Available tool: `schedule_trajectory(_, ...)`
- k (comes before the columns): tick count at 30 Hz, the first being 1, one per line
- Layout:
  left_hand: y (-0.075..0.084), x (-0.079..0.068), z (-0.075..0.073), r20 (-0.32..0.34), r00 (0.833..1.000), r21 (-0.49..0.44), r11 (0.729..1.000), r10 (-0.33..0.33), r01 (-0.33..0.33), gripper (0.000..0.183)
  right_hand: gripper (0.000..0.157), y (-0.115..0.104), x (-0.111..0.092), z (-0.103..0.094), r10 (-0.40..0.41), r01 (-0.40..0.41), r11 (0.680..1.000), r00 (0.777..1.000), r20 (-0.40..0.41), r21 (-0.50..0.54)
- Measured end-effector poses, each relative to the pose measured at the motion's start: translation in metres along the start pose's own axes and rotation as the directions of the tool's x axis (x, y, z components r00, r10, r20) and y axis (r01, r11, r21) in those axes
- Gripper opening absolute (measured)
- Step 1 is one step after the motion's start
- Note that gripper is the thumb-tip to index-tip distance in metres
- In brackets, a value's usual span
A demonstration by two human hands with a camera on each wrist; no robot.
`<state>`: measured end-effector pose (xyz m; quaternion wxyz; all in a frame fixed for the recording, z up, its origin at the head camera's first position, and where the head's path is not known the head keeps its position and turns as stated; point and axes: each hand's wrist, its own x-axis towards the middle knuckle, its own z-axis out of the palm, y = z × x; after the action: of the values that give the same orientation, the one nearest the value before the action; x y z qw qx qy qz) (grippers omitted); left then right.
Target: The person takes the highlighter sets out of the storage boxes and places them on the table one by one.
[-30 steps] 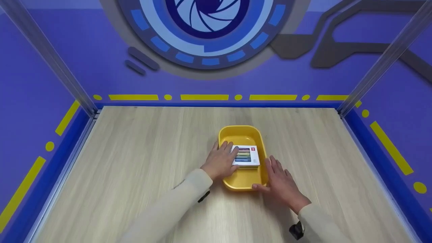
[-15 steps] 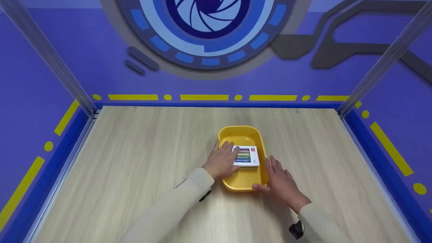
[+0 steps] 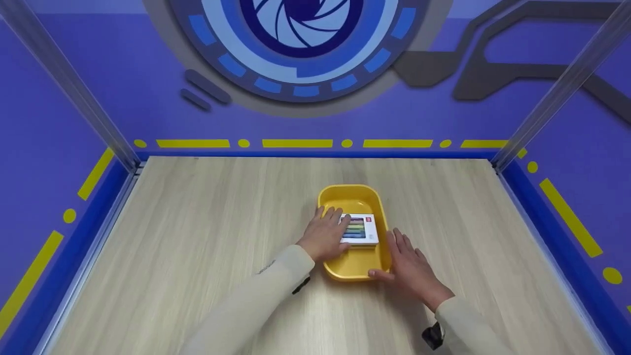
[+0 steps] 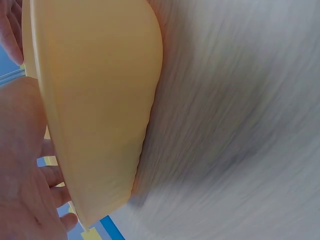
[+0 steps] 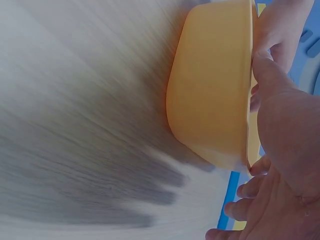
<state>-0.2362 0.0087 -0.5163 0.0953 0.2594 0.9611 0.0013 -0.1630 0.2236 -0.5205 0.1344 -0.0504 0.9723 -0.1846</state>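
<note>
A yellow plastic basin (image 3: 350,266) with rounded corners stands on the table, its outer wall (image 4: 95,100) filling much of the left wrist view. Inside lies a small white box (image 3: 365,230) with a window that shows several coloured sticks. My left hand (image 3: 323,236) reaches over the left rim, fingers spread; its index finger and thumb lie on the box's left part, which they hide. At the right side, my right hand (image 3: 411,264) rests against the rim with straight fingers, its thumb over the near right corner. In the right wrist view those fingers (image 5: 250,186) extend past the rim.
The light wooden table (image 3: 222,212) surrounds the basin. A blue patterned back wall (image 3: 305,123) closes off the far side, with side walls left and right. Metal posts (image 3: 542,108) stand at the far corners.
The view has shifted very slightly. Both hands, the basin and the box keep nearly the same places.
</note>
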Motion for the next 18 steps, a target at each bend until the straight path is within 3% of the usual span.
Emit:
schedule_trajectory(10, -0.0014, 0.0052, 0.0010, -0.006, 0.999, -0.030, 0.998, 0.053, -0.053, 0.072, 0.114, -0.0001, -0.0010, 0.0006, 0.006, -0.006, 1.000, 1.000, 0.005, 0.004)
schedule_trajectory(18, 0.0002, 0.0047, 0.0008, 0.003, 0.999, -0.051, 0.998, 0.036, -0.036, 0.075, 0.115, -0.0014, -0.0005, -0.0005, 0.010, -0.011, 1.000, 1.000, 0.017, 0.012)
